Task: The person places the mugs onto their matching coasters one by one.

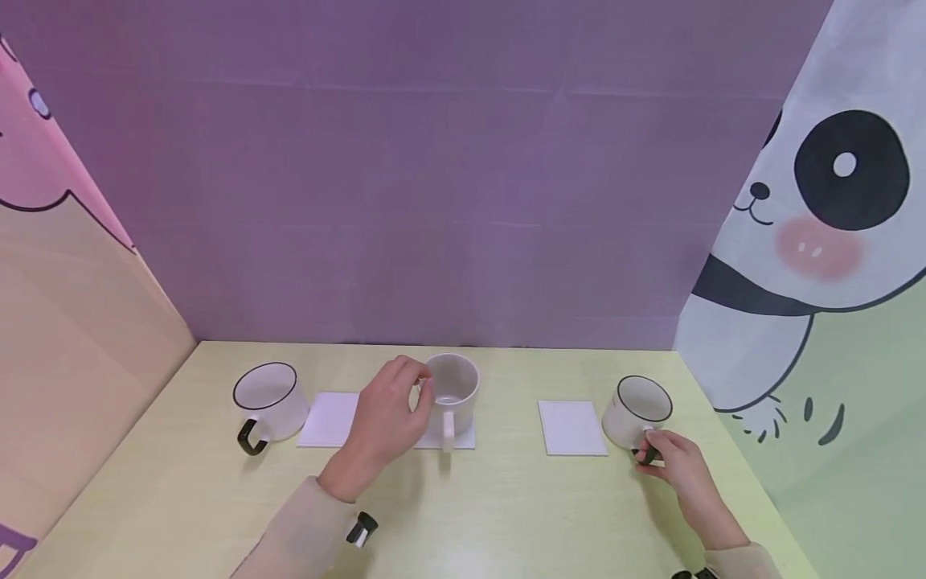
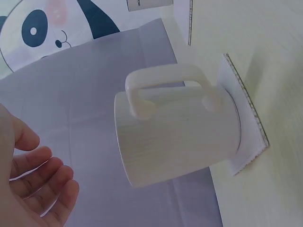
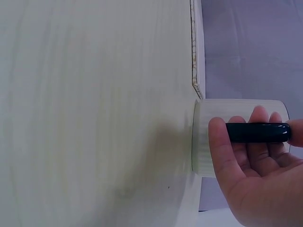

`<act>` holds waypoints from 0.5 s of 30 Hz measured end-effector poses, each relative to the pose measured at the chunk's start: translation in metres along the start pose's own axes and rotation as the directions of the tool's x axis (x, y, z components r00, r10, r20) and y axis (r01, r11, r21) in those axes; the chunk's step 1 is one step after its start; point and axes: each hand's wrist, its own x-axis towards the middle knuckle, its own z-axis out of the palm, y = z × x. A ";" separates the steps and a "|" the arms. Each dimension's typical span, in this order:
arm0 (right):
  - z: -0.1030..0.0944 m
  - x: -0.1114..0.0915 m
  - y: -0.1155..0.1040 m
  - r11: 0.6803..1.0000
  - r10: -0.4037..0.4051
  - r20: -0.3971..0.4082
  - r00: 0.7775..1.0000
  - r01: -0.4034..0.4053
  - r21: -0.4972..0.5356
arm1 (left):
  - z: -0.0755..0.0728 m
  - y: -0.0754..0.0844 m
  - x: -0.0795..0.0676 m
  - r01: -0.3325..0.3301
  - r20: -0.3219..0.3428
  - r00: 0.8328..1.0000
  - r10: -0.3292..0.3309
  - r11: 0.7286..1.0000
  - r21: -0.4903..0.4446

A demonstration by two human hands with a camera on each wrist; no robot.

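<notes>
My left hand (image 1: 387, 410) hovers beside the rim of an all-white mug (image 2: 175, 137). In the left wrist view its loosely bent fingers (image 2: 45, 184) hold nothing, and a gap separates them from the mug. That mug stands upright on a white square coaster (image 1: 466, 437), its white handle toward me. At the right, my right hand (image 1: 683, 474) grips the black handle (image 3: 255, 133) of a white mug with a dark rim (image 1: 624, 418). This mug is upright on the table, just right of another white coaster (image 1: 573, 429).
Far left stands another white mug (image 1: 285, 414) with a dark rim and black handle. Next to it lies a white coaster (image 1: 325, 420), partly hidden by my left hand. A purple backdrop (image 1: 434, 201) borders the table's (image 1: 506, 515) back edge; printed panels flank both sides.
</notes>
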 end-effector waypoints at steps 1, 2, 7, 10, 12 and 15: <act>0.000 0.000 0.000 1.000 -0.001 0.004 1.000 0.001 0.001 | 0.001 0.001 0.000 -0.007 -0.004 1.000 0.007 1.000 -0.008; 0.000 0.000 0.000 1.000 -0.003 0.008 1.000 0.003 0.001 | 0.003 0.002 0.000 -0.013 -0.006 1.000 0.013 1.000 -0.014; -0.001 0.001 0.000 1.000 -0.010 0.004 1.000 0.010 -0.008 | 0.012 0.009 -0.001 -0.044 -0.003 0.999 0.044 0.998 -0.050; -0.001 0.001 0.000 1.000 -0.009 0.006 1.000 0.009 -0.010 | 0.016 0.014 -0.001 -0.060 -0.009 0.998 0.060 0.996 -0.065; 0.000 0.002 0.000 1.000 -0.007 0.008 1.000 0.007 -0.010 | 0.019 0.017 -0.001 -0.071 -0.013 0.997 0.071 0.995 -0.073; 0.001 0.001 0.001 1.000 -0.004 0.008 1.000 0.004 -0.015 | 0.023 0.022 -0.002 -0.092 -0.015 0.996 0.091 0.993 -0.080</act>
